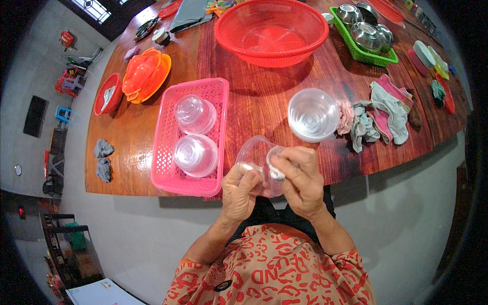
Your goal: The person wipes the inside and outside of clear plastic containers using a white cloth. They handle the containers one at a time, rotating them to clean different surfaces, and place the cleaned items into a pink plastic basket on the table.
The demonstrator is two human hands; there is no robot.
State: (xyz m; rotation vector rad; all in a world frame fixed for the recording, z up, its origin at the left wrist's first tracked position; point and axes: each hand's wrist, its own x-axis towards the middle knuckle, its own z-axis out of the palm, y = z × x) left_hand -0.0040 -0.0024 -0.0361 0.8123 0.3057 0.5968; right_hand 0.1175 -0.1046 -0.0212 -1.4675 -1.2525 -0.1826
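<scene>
Over the table's front edge, my left hand (240, 191) grips a clear plastic bowl (252, 151) by its side. My right hand (302, 180) is closed on a small whitish cloth (276, 165), pressed against the bowl's rim. Part of the bowl is hidden behind my fingers. Left of my hands stands a pink plastic basket (156, 168), in which a clear tub (195, 114) and a second clear tub (196, 155) sit upside down. Beyond my right hand, a stack of clear plastic bowls (313, 115) rests on the wooden table.
Crumpled cloths (389, 109) lie to the right. Farther back are a large red basin (272, 35) and a green basket (373, 57) of metal bowls. Orange plastic ware (145, 76), a red bowl (108, 94) and grey rags (103, 157) are at the left.
</scene>
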